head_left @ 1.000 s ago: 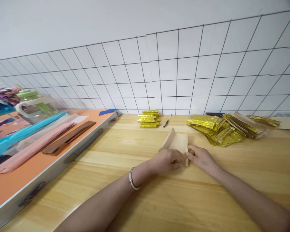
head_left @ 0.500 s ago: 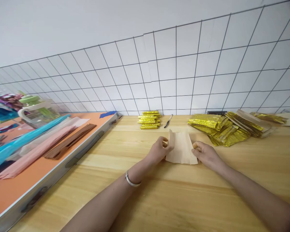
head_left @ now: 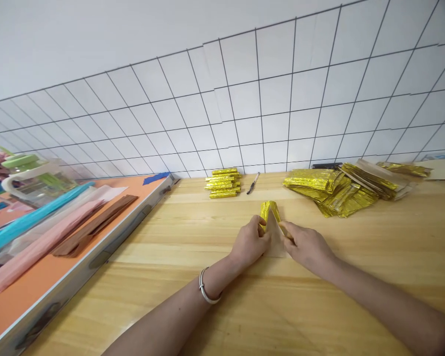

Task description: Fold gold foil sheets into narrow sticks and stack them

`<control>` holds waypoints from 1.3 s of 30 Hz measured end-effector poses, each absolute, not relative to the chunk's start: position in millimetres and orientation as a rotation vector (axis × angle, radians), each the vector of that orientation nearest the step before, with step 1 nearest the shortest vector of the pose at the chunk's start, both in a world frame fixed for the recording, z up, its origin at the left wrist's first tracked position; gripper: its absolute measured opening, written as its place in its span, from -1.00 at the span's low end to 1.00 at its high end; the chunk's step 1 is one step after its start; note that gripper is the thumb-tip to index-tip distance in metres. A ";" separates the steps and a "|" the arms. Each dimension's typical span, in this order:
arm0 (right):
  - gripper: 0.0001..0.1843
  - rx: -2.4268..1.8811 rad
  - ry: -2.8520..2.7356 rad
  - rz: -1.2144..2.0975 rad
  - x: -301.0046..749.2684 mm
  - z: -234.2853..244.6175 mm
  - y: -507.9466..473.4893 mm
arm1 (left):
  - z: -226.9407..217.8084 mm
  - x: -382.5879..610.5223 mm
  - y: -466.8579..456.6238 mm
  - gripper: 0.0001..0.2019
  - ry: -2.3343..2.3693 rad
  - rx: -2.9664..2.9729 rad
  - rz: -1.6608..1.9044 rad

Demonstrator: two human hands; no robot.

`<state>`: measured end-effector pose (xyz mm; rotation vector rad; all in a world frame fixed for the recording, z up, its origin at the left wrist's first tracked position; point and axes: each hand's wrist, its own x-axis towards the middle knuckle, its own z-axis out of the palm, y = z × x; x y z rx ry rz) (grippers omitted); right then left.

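Observation:
Both my hands pinch one folded sheet of gold foil paper (head_left: 272, 225) in the middle of the wooden table (head_left: 319, 296). Its side edges are folded inward, showing gold at the top and the tan backing below. My left hand (head_left: 249, 243), with a silver bangle on its wrist, grips the left edge. On the right edge sits my right hand (head_left: 304, 243), fingers closed on the paper. Behind them, a neat stack of folded gold pieces (head_left: 223, 182) lies by the wall.
A black pen (head_left: 252, 182) lies next to the stack. A loose heap of gold foil sheets (head_left: 341, 193) covers the back right. At left is an orange board (head_left: 25, 291) with pink, brown and blue paper strips and a clear jug (head_left: 33, 180). A wire grid lines the wall.
The paper lay open and tan between my hands; now both sides are folded inward, narrower, with gold showing. My hands have come closer together.

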<state>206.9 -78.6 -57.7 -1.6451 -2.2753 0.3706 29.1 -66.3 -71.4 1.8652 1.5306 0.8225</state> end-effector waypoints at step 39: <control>-0.32 -1.251 -2.668 0.158 219.6 -82.7 -61.9 | -56.2 9.6 -65.1 -0.45 1.483 2.850 0.288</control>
